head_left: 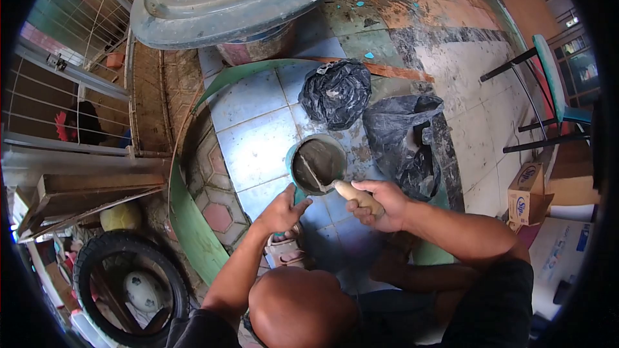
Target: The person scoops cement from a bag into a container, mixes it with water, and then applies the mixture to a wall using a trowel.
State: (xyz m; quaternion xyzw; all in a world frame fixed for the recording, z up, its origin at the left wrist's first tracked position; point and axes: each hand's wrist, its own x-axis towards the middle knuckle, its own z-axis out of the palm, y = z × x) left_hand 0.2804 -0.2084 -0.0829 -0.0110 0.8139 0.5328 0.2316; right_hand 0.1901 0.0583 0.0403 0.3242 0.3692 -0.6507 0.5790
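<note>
A small green bucket of grey wet mortar stands on the tiled floor in front of me. My left hand grips its near rim. My right hand is closed on the wooden handle of a trowel, whose metal blade reaches down into the grey mix. My knee and head show at the bottom of the view.
Two black plastic bags lie just beyond the bucket. A large grey basin sits at the top. A curved green sheet, a tyre, cardboard boxes and a green chair surround the spot.
</note>
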